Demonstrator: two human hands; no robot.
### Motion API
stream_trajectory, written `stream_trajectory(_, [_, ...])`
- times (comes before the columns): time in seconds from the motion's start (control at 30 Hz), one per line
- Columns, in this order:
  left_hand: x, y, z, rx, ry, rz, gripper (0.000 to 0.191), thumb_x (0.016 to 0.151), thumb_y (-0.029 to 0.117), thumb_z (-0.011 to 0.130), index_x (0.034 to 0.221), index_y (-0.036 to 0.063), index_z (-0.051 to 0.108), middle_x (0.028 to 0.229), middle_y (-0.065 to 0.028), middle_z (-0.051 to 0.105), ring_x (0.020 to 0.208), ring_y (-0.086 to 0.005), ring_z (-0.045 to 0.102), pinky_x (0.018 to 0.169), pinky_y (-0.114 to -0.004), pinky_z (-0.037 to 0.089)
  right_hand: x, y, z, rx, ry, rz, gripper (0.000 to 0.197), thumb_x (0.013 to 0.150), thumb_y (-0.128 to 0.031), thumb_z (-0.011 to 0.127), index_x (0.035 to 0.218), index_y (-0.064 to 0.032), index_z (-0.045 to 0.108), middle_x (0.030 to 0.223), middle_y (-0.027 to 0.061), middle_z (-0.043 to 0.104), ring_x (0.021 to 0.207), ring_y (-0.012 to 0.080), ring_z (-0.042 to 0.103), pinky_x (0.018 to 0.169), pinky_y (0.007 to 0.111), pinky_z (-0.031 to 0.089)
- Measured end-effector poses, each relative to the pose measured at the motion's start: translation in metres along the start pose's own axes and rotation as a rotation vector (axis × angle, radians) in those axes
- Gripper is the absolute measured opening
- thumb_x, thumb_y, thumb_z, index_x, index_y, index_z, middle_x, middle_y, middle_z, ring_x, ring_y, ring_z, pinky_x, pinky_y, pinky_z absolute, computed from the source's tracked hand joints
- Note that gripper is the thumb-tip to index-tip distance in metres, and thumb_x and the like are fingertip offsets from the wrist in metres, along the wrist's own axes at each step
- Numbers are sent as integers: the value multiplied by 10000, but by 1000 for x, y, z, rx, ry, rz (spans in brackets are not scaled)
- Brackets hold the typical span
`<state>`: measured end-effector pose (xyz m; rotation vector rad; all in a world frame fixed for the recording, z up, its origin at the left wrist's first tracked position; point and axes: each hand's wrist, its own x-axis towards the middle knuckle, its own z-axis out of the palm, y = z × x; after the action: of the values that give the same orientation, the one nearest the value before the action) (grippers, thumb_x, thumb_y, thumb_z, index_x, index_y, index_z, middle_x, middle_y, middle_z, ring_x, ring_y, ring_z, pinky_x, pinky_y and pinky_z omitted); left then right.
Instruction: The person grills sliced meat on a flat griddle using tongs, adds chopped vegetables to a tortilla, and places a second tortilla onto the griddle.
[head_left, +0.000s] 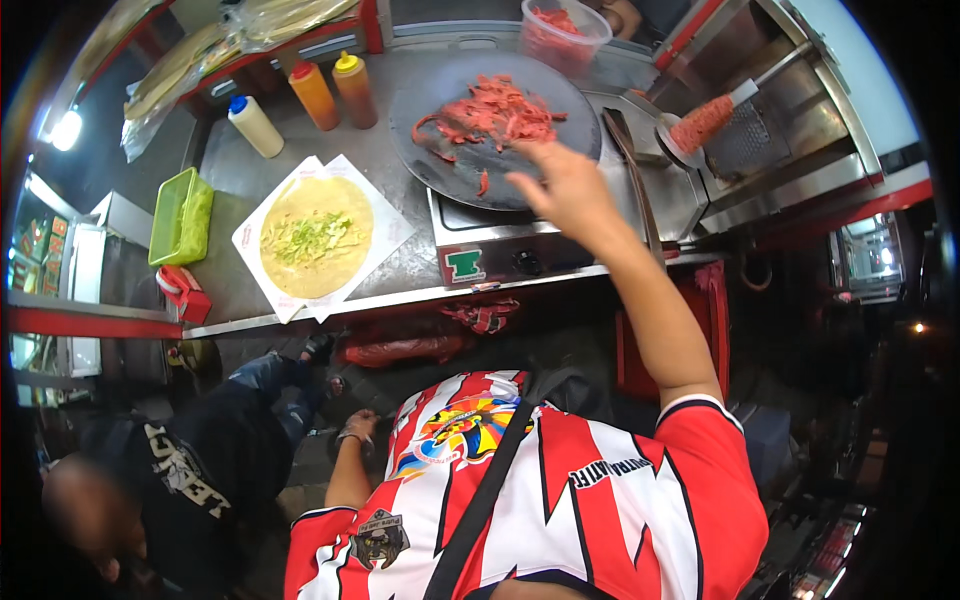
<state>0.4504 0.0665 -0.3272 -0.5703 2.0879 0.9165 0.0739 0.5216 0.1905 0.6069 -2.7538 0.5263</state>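
My right hand (562, 184) is over the near right part of a round dark griddle (525, 180), thumb apart from the fingers. Its fingertips reach the edge of a heap of reddish sliced meat (495, 112); whether they touch it is hard to tell. One stray strip of meat lies closer to me on the griddle. My left hand (360, 425) hangs low beside my body, away from the counter, and its fingers are too unclear to read. On the counter, a round flatbread (300, 281) topped with shredded greens (319, 234) rests on white paper sheets (390, 229).
Three squeeze bottles (315, 96) stand behind the flatbread. A green basket (180, 217) and a red tape dispenser (184, 295) sit at left. Long tongs (634, 172) lie right of the griddle, near a meat spit (701, 124). Behind is a meat tub (562, 37). A person (217, 472) is at lower left.
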Motion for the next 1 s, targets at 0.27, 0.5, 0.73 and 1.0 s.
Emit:
stream_trajectory(0.27, [-2, -8, 1, -288, 54, -19, 250, 906, 242, 741, 1121, 117, 720, 939, -18, 730, 884, -156, 686, 762, -346, 580, -26, 70, -61, 132, -12, 71, 439, 896, -278, 769, 1256, -36, 703, 1126, 196, 746, 959, 308, 735, 851, 375, 549])
stream_trajectory(0.5, [-20, 20, 6, -148, 20, -15, 341, 886, 286, 780, 1131, 58, 716, 1062, -90, 765, 997, -215, 713, 910, -342, 534, -29, 104, -23, 110, -36, 61, 382, 930, -284, 741, 1233, -52, 712, 1146, 194, 737, 1056, 378, 708, 894, 426, 549])
stream_trajectory(0.73, [-15, 31, 7, -234, 65, -17, 438, 883, 348, 765, 1199, 49, 710, 1129, -114, 765, 1068, -242, 715, 964, -343, 526, -17, 127, -41, 67, 42, 85, 406, 923, -296, 748, 1265, -85, 691, 1120, 168, 728, 932, 354, 716, 770, 421, 560])
stream_trajectory(1.0, [-21, 35, 22, -199, 58, -57, 442, 873, 353, 763, 1200, 59, 719, 1154, -150, 757, 1116, -277, 710, 998, -358, 522, -12, 58, -62, -190, 79, -112, 420, 879, -232, 764, 1282, -151, 673, 962, 76, 631, 877, 294, 668, 717, 414, 542])
